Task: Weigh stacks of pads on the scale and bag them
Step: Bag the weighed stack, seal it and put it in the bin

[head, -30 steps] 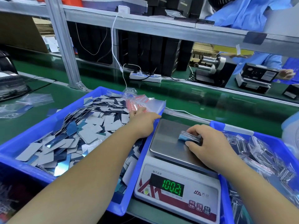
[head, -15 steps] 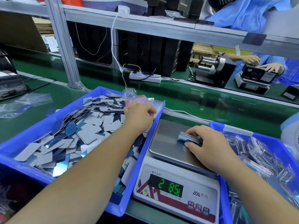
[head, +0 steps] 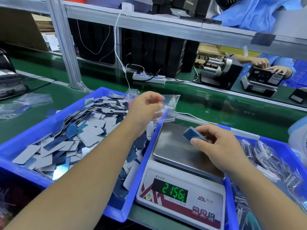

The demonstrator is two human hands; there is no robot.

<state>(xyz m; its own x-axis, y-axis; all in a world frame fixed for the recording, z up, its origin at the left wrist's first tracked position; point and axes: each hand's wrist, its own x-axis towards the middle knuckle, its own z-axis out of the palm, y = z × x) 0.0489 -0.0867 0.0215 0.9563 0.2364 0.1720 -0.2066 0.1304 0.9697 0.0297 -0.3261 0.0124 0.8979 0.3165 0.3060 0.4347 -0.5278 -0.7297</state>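
My right hand (head: 216,145) pinches a small stack of blue pads (head: 192,135), lifted a little above the steel pan of the scale (head: 174,153). The scale's green display reads 215.61. My left hand (head: 144,108) holds a clear plastic bag (head: 169,107) in the air over the far right corner of the left blue bin (head: 21,143). That bin is full of loose grey and blue pads (head: 86,130). More clear bags lie at its far corner, partly hidden behind my left hand.
A second blue bin (head: 285,146) on the right holds several bagged stacks. Loose clear bags (head: 26,103) lie on the green belt at left. A power strip (head: 149,78) and cables sit beyond. Another person's hands (head: 269,65) work at a machine at far right.
My right hand has lifted the stack of pads off the scale pan. My left hand has risen from the bin corner with a clear bag. The scale reading has changed.
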